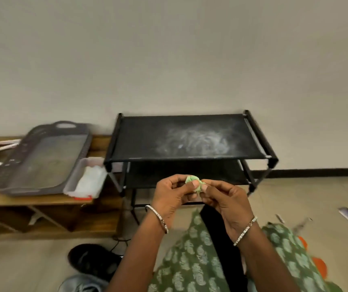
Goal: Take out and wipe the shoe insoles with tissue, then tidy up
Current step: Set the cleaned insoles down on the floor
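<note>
A small crumpled wad of pale green tissue (193, 181) sits between both hands, held up in front of the lower shelf of a black metal-framed shoe rack (181, 158). The left hand (170, 196) pinches the wad with its thumb and curled fingers, and the right hand (226, 200) pinches it from the other side, thumb pressed against the green paper. Each wrist wears a thin silver bangle. The rack's dark fabric top shelf carries a whitish dusty smear (196, 141). To the rack's left stands a low wooden bench (32, 200) bearing a large grey plastic tray (4, 175), and just beside the tray lies a pale box of white tissues (89, 180). A few blurred brushes (2, 147) lie further left. On the floor below, near the person's green patterned garment, lie a black shoe (93, 260) and a grey shoe (82, 284).
</note>
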The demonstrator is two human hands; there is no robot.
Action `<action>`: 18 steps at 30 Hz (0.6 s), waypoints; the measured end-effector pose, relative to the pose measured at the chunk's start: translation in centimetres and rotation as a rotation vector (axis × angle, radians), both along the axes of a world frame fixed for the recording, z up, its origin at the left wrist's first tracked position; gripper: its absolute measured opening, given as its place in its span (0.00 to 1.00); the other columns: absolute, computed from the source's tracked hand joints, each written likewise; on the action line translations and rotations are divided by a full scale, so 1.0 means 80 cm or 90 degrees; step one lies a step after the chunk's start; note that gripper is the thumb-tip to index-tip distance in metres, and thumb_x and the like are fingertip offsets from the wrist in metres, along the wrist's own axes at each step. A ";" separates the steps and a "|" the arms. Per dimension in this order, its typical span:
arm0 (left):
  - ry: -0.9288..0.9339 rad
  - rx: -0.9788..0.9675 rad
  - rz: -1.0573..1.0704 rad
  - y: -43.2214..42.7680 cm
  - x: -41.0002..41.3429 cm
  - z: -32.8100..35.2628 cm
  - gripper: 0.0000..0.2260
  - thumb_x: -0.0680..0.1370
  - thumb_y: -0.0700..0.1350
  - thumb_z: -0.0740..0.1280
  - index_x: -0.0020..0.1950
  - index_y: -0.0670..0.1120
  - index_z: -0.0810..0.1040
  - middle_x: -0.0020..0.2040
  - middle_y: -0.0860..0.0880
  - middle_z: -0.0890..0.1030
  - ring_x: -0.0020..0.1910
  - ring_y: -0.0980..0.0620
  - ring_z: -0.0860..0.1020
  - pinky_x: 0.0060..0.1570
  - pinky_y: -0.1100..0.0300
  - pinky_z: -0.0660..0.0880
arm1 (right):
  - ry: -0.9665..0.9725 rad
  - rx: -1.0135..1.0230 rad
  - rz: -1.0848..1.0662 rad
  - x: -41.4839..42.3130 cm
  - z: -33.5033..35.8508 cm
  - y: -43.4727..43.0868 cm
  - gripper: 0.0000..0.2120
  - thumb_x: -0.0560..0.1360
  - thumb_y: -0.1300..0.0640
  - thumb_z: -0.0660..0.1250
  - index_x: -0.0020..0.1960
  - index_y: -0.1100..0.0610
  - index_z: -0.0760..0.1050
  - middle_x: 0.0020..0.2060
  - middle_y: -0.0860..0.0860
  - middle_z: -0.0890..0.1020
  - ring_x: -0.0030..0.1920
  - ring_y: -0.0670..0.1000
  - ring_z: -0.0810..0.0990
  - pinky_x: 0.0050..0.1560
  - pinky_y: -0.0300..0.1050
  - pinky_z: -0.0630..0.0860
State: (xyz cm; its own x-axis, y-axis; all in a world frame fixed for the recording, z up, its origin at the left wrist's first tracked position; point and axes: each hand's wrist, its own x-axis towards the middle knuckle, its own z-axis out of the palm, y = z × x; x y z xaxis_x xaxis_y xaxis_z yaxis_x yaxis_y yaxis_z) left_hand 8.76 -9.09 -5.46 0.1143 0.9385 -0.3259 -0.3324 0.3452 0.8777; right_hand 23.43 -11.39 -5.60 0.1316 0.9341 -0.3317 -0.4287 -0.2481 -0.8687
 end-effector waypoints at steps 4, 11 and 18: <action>0.008 -0.026 0.160 0.001 -0.088 -0.018 0.07 0.74 0.34 0.73 0.51 0.37 0.83 0.48 0.39 0.86 0.45 0.48 0.84 0.43 0.60 0.82 | -0.091 0.012 0.081 -0.092 -0.011 0.029 0.08 0.72 0.68 0.73 0.51 0.64 0.82 0.43 0.61 0.86 0.39 0.55 0.82 0.42 0.41 0.82; 0.059 -0.123 0.524 0.037 -0.247 -0.066 0.08 0.73 0.35 0.75 0.51 0.40 0.81 0.50 0.43 0.83 0.48 0.45 0.84 0.39 0.61 0.82 | -0.171 0.009 0.182 -0.190 -0.039 0.055 0.05 0.73 0.68 0.72 0.47 0.61 0.84 0.39 0.59 0.85 0.37 0.53 0.82 0.44 0.43 0.82; 0.318 -0.186 0.548 0.107 -0.335 -0.111 0.07 0.73 0.38 0.76 0.46 0.46 0.81 0.50 0.44 0.84 0.48 0.44 0.82 0.49 0.50 0.83 | -0.221 -0.019 0.182 -0.185 -0.061 0.065 0.05 0.74 0.68 0.71 0.46 0.61 0.84 0.37 0.58 0.85 0.37 0.52 0.82 0.41 0.41 0.81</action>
State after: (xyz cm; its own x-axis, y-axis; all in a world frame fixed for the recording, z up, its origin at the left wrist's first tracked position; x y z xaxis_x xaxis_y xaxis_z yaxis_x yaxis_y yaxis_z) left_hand -18.06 -0.50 -14.31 -0.7686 0.5149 -0.3797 -0.1883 0.3852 0.9034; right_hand 8.60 -6.22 -10.46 -0.0222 0.9397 -0.3411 -0.0236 -0.3416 -0.9395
